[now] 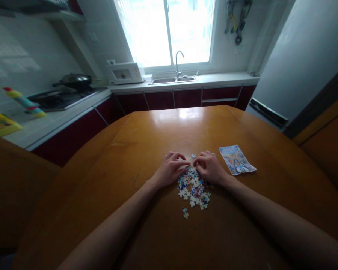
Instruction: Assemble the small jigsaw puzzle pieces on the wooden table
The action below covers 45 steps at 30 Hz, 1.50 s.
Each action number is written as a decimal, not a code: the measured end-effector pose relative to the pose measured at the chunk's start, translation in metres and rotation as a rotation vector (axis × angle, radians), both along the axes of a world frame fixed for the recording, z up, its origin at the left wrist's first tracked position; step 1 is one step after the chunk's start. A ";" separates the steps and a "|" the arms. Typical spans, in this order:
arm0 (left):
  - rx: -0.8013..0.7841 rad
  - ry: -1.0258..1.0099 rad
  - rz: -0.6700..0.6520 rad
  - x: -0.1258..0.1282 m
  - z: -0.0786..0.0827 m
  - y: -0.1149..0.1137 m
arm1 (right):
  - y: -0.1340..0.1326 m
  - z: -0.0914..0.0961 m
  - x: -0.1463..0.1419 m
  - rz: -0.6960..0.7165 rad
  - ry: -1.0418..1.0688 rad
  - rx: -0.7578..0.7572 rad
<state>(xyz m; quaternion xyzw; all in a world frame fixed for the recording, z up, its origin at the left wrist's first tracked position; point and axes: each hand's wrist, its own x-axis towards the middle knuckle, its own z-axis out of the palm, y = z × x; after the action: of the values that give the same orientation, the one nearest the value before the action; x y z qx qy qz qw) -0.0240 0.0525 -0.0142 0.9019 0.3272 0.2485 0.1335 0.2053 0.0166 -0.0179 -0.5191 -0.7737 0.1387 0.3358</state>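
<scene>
A loose pile of small jigsaw puzzle pieces [195, 183] lies on the wooden table, some showing printed colours and others their pale backs. My left hand [172, 169] rests at the upper left of the pile, its fingers apart and their tips by the pieces. Opposite it, my right hand [210, 167] curls over the upper right edge, thumb and forefinger close together; whatever lies between them is too small to make out. One single piece [193, 156] sits beyond the pile between my hands. Nearer to me lie a few separate pieces [185, 213].
A creased printed picture sheet [237, 160] lies right of my right hand. Past the rounded wooden table [169, 129] run a counter with a sink [173, 80] and a microwave [125, 73]. A stove with a pan [75, 80] is at left, a fridge [301, 56] at right.
</scene>
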 end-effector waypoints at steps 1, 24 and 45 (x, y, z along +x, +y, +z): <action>-0.003 0.012 -0.013 0.000 0.000 0.000 | -0.001 0.002 -0.001 0.019 -0.028 -0.009; -0.055 -0.067 -0.035 0.001 0.010 -0.005 | 0.004 -0.006 0.008 -0.289 -0.101 0.104; 0.018 0.019 0.013 0.004 0.005 -0.006 | 0.002 -0.003 0.001 0.004 -0.067 0.056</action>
<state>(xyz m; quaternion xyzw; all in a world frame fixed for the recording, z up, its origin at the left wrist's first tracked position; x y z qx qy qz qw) -0.0198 0.0466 -0.0094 0.9032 0.3321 0.2437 0.1209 0.2064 0.0183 -0.0213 -0.5124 -0.7890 0.1003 0.3239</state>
